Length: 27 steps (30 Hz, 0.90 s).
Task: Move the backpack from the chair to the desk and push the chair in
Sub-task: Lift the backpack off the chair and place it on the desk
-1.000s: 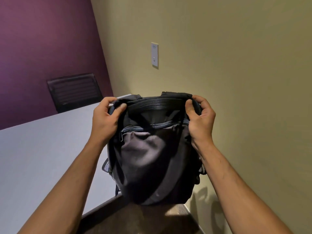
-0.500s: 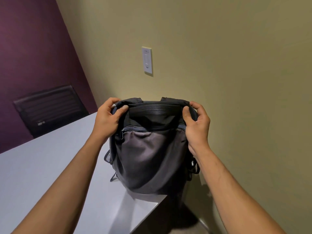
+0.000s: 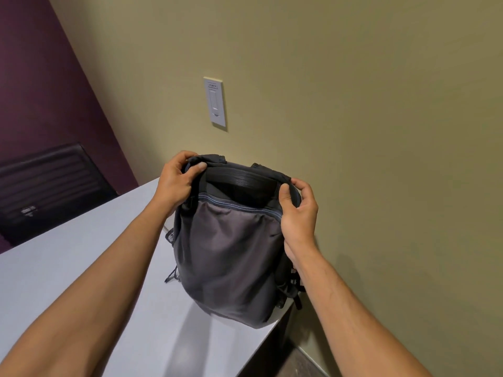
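A dark grey and black backpack (image 3: pixel 231 257) stands upright on the right end of the white desk (image 3: pixel 81 268), its base close to the desk's near right corner and next to the olive wall. My left hand (image 3: pixel 177 180) grips the backpack's top left corner. My right hand (image 3: pixel 298 210) grips its top right corner. A black chair (image 3: pixel 46 180) shows at the far side of the desk on the left. The chair the backpack came from is out of view.
A white wall switch plate (image 3: pixel 215 103) sits on the olive wall above the backpack. A purple wall (image 3: pixel 40 77) stands behind the far chair. A strip of dark floor (image 3: pixel 285 360) shows between the desk's corner and the wall.
The backpack has travelled from beside the desk's edge onto the desk top and come down near the right corner. Both hands kept their hold on its top.
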{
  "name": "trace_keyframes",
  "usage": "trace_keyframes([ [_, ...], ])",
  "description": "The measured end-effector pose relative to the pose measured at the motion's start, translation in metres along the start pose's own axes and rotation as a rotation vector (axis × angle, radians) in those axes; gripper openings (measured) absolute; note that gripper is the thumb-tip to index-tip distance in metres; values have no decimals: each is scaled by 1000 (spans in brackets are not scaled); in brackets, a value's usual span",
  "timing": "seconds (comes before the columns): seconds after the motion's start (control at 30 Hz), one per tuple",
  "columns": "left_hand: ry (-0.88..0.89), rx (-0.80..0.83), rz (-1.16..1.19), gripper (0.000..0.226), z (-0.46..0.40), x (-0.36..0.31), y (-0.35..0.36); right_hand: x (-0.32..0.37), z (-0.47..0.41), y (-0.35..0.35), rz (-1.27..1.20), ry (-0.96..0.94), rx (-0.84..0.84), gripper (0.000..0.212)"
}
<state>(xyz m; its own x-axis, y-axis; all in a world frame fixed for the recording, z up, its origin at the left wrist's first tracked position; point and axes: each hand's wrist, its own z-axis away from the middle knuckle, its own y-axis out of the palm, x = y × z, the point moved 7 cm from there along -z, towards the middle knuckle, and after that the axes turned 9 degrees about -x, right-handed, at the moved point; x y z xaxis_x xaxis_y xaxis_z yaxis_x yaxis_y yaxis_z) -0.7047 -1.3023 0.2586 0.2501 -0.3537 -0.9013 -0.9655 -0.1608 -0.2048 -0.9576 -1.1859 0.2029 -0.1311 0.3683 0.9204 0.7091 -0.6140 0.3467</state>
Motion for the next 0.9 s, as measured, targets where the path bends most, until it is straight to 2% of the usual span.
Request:
trace_keyframes([
  [0.37, -13, -16, 58, 13, -53, 24, 85, -11, -38, -20, 102, -57, -110, 22],
  [0.6, -32, -53, 47, 7, -56, 39, 105, -16, -43, -23, 224, -81, -57, 22],
  [0.73, -75, -21, -22, 21, -55, 51, 110, -24, -41, -29, 315, -71, -20, 25],
  [0.83, -83, 6, -171, 40, -53, 56, 117, -26, -38, -38, 364, -84, -51, 21],
  [0.9, -137, 11, -192, 53, -44, 61, 122, -24, -36, -41, 406, -109, -76, 20],
])
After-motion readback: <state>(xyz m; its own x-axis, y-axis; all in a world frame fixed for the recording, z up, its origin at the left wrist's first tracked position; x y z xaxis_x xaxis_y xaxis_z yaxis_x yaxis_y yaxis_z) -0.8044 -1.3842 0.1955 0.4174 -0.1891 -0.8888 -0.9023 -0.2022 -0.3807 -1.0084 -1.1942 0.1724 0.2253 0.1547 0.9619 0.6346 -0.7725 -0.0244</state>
